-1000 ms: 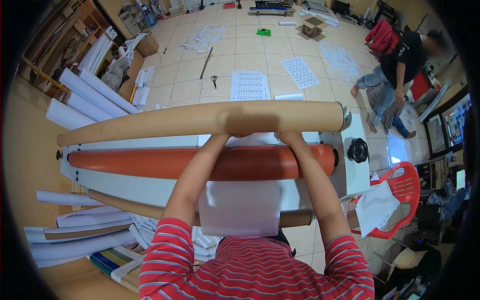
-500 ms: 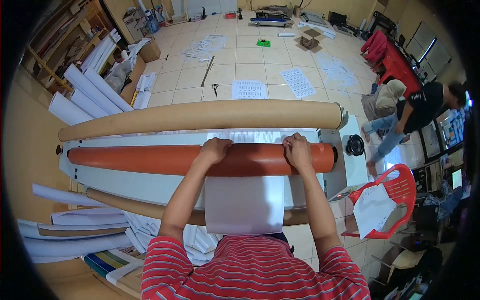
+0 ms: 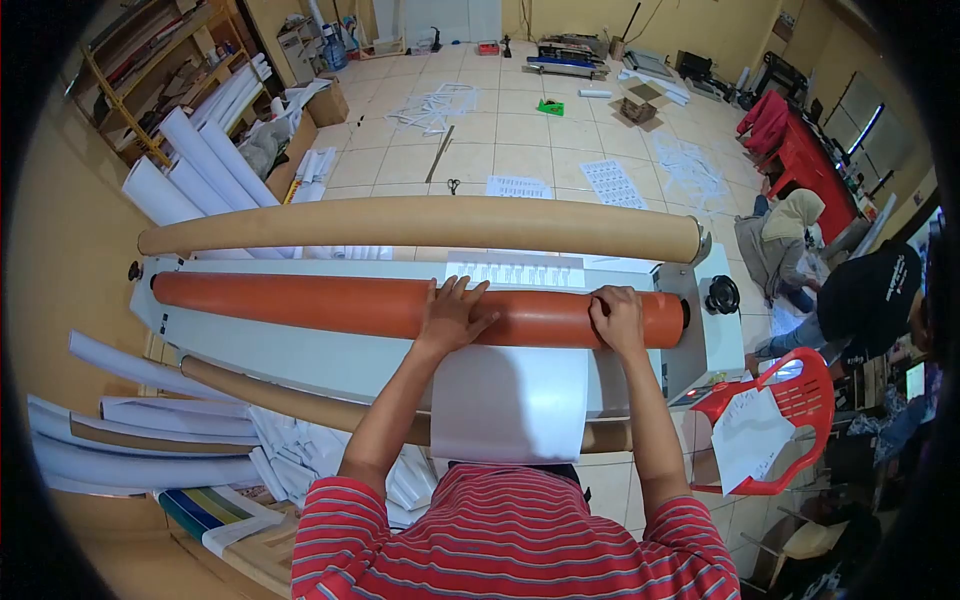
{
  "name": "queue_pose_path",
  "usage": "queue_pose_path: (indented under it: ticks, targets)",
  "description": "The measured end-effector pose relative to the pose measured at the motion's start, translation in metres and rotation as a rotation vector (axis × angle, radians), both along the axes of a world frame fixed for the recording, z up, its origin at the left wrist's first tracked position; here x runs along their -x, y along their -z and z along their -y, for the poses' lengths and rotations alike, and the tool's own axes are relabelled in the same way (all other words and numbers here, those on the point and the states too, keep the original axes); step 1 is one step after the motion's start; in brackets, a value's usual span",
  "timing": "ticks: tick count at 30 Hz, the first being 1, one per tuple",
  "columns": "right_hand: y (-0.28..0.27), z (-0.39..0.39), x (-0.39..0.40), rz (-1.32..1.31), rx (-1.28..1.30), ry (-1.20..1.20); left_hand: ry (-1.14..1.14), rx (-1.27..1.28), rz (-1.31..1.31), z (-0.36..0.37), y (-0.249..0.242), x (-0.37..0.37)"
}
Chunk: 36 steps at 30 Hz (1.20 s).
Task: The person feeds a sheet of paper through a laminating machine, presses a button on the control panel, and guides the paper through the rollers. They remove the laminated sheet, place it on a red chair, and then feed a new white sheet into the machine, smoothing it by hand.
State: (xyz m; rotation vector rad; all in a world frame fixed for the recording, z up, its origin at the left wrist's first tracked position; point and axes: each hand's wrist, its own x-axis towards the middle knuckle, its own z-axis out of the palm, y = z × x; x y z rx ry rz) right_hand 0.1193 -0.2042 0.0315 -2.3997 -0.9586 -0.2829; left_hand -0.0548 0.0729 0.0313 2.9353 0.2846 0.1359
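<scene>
A long orange roller (image 3: 380,305) lies across the grey-white bed of a machine (image 3: 300,345). On top of the roller, left of its middle, my left hand (image 3: 453,318) rests flat with fingers spread. Farther right, my right hand (image 3: 618,318) touches the roller with its fingers curled in; whatever may be under them is hidden. A white sheet (image 3: 515,405) hangs from the roller's near side toward my body. Behind the roller shows a white sheet with printed marks (image 3: 515,272).
A brown cardboard-coloured roll (image 3: 420,225) spans the machine's back. A black knob (image 3: 722,294) sits at the right end. Beside it stands a red chair (image 3: 800,400) with paper. White paper rolls (image 3: 190,180) lean at left. Two people are at the right, one in a black shirt (image 3: 870,300) bending.
My left hand has opened from a pinch at the roller's far edge and now lies flat on it. My right hand has drawn slightly nearer. The black-shirted person bends lower.
</scene>
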Motion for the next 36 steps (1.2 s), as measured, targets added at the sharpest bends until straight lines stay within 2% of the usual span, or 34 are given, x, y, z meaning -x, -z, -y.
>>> queue_pose_path:
  ticks: [2, 5, 9, 11, 13, 20, 22, 28, 31, 36]
  targets:
    - [0.004, 0.003, 0.005, 0.119, -0.15, -0.042, -0.046, 0.036, 0.005, 0.005, -0.005, -0.001]
    - [0.01, 0.003, 0.003, 0.218, -0.183, -0.056, -0.112, -0.018, 0.003, 0.015, -0.015, -0.015]
    - [0.014, 0.003, 0.001, 0.212, -0.216, -0.055, -0.03, -0.023, 0.023, 0.031, -0.021, -0.062]
    - [0.015, 0.003, 0.0, 0.204, -0.22, -0.043, 0.111, 0.316, 0.04, 0.054, -0.024, -0.092]
    - [0.016, 0.003, 0.001, 0.191, -0.222, -0.031, 0.196, 0.421, -0.025, 0.077, -0.022, -0.118]
    - [0.012, 0.005, -0.003, 0.182, -0.228, -0.021, 0.243, 0.462, -0.147, 0.088, -0.006, -0.162]
    - [0.012, 0.005, -0.001, 0.164, -0.223, -0.018, 0.202, 0.65, -0.175, 0.081, 0.001, -0.166]
    - [0.013, 0.004, -0.002, 0.157, -0.245, -0.017, 0.251, 0.793, -0.127, 0.074, 0.016, -0.176]
    - [0.016, 0.007, -0.004, 0.146, -0.221, -0.03, 0.332, 0.754, -0.063, 0.077, 0.016, -0.176]
    - [0.014, 0.007, -0.004, 0.112, -0.212, -0.046, 0.315, 0.654, -0.057, 0.077, 0.015, -0.182]
